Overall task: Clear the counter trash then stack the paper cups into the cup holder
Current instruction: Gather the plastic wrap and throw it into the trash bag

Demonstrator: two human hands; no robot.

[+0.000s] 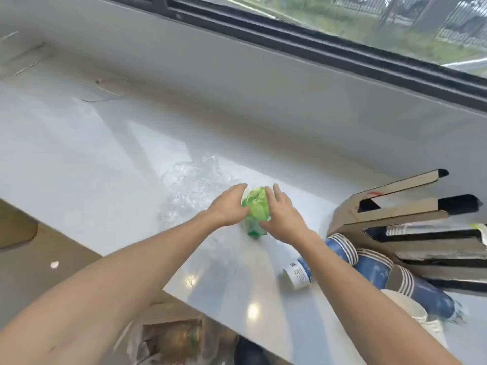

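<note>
While both my hands are busy over the counter (pixel 79 159), the nearest risk is beside my right forearm: the blue paper cups (pixel 374 267) lie on their sides close to the edge, and one white cup (pixel 296 275) lies just beside my arm. If I pull my elbow back carelessly, I think I could push them off the counter.

Further on, my left hand (pixel 226 206) and my right hand (pixel 283 213) press a green crumpled wrapper (pixel 257 209) from both sides — fingers curved around it, not fully closed. It seems to sit in a white cup, but I cannot tell for sure. A loose squeeze could let it slip.

Just beyond lies clear crumpled plastic (pixel 192 188), touching my left hand — very light, so a quick movement may sweep it away. The cardboard cup holder (pixel 395 206) lies tipped at the right.
</note>
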